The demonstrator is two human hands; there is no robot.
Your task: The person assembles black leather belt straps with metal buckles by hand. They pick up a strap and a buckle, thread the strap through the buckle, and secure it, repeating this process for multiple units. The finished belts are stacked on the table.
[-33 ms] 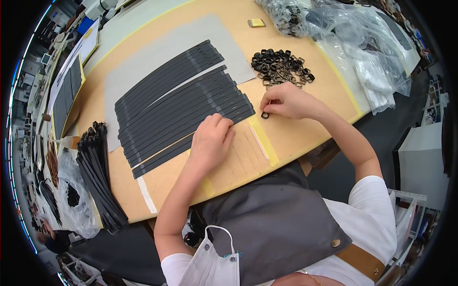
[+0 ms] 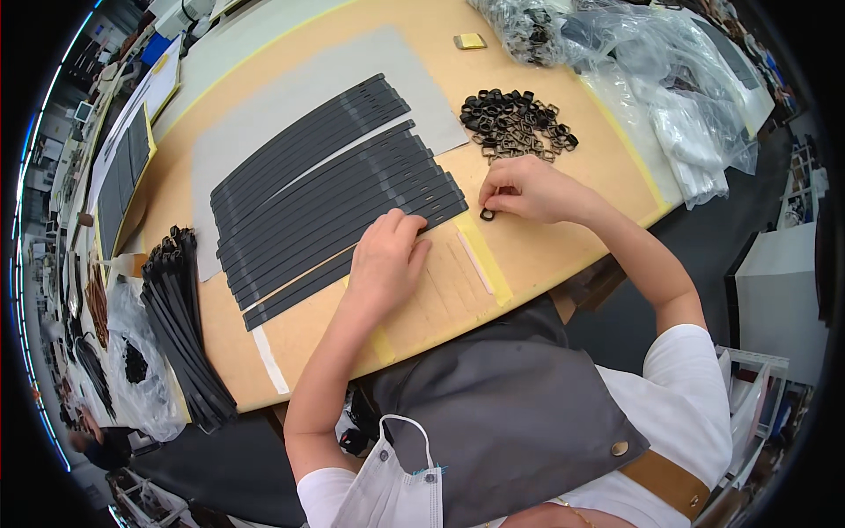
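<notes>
Tan board covers the bench (image 2: 563, 255), with yellow tape along its near and right edges and a grey mat (image 2: 290, 106) laid over its middle. Rows of flat dark straps (image 2: 326, 194) lie side by side on the mat, slanting from the left toward the far edge. The left hand (image 2: 387, 260) rests palm down, fingers loosely extended, on the near ends of the lowest straps; it grips nothing. The right hand (image 2: 528, 189) is pinched, thumb and fingertips closed on a small black ring buckle (image 2: 487, 214) that sits on the board just beside the strap ends, between both hands. A heap of dark buckles (image 2: 515, 123) lies just beyond the right hand, toward the far edge. A bundle of stacked black straps (image 2: 185, 326) lies along the left edge of the bench, hanging over its near-left corner. Clear plastic bags (image 2: 651, 79) are piled at the far-right corner. A small yellow block (image 2: 470, 40) sits near the far edge.
</notes>
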